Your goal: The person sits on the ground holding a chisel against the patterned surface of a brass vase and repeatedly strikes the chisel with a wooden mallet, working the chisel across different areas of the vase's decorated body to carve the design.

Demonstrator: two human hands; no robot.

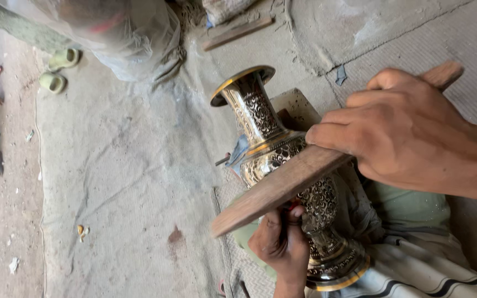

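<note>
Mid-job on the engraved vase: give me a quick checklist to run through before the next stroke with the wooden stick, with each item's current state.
1. Right hand grips wooden stick: ok.
2. Left hand at brass vase body: ok.
3. Vase lying tilted on cloth over the lap: ok.
4. Small tool under the left hand's fingers: cannot tell.
5. Stick touching vase or just above: cannot tell.
6. Person nearby stands apart from the stick: ok.

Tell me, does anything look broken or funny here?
Nothing looks broken. The vase lies on its side instead of standing, across the person's lap. The right hand holds a wooden stick over it, and the left hand grips beside it.
</note>
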